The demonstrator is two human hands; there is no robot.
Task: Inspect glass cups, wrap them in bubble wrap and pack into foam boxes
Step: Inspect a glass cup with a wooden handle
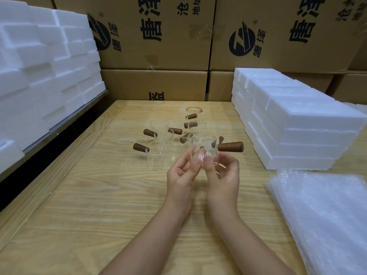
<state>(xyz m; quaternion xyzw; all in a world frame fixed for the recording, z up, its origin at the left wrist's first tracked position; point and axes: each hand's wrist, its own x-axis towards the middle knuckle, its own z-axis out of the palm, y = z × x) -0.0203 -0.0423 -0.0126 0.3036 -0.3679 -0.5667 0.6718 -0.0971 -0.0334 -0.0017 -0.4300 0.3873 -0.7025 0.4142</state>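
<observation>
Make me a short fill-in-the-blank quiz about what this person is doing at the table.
1. Both hands hold a clear glass cup whose handle is made of ____.
2. The bubble wrap lies to the person's ____.
3. The foam boxes are coloured ____.
4. The table is backed by stacked ____ boxes.

Missing words: wood; right; white; cardboard

The brown cardboard cartons [155,36] stacked along the wooden table's far edge carry black print: large characters 唐泽 beside a round dark logo [100,35], repeated on the right-hand carton [278,32]. Smaller lines include 地址; the rest is cropped or too blurred to read.
</observation>
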